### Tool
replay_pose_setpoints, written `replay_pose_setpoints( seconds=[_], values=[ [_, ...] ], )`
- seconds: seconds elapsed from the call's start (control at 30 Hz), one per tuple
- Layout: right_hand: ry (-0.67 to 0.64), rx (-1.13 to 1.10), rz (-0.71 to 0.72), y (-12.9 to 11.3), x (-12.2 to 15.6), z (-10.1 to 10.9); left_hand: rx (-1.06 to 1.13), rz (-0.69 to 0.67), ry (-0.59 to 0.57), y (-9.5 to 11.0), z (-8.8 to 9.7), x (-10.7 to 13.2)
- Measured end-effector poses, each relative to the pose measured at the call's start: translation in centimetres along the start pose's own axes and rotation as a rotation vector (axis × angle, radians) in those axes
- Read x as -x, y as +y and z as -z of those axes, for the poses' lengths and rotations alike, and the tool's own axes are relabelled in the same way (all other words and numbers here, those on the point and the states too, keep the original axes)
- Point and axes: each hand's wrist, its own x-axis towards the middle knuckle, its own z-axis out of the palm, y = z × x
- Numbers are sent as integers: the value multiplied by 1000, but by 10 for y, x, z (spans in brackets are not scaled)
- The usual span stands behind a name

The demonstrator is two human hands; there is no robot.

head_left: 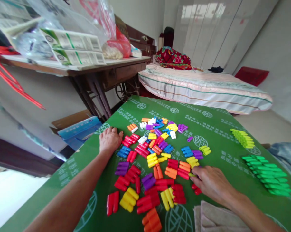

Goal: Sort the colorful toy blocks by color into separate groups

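My left hand (109, 139) lies on the green table top at the left edge of a spread of plastic bullet-shaped building blocks, its fingers lowered and holding nothing. Close to its fingertips are red blocks (130, 139) and blue blocks (124, 151). On the right side of the spread, my right hand (209, 180) is closed, pinching a small lime-green block (192, 175) that is mostly hidden by the fingers. Beside that hand are a red block (183, 174), a yellow block (192, 161) and a partly covered red block (196, 189).
Lime blocks (242, 138) and bright green blocks (267, 174) stand grouped at the right. A folded cloth (218, 217) lies at the table's near edge. Left of the green table (184, 108) is a desk (126, 66) with boxes and bags; a bed (203, 85) lies beyond.
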Motion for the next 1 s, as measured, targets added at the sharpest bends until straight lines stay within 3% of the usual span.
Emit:
replay_pose_setpoints(
  seconds=[0.13, 0.4, 0.57, 0.73, 1.0],
  values=[
    [35, -141, -5, 9, 2, -8, 8, -3, 5, 0, -2, 1],
    [27, -864, 18, 29, 11, -15, 16, -20, -2, 1, 2, 3],
    [119, -966, -75, 41, 13, -20, 25, -22, -6, 2, 5, 1],
    [148, -924, -89, 48, 15, -31, 26, -26, -16, 2, 5, -2],
    [132, -293, -85, 35, 21, -20, 11, -48, -36, 0, 6, -2]
  ],
)
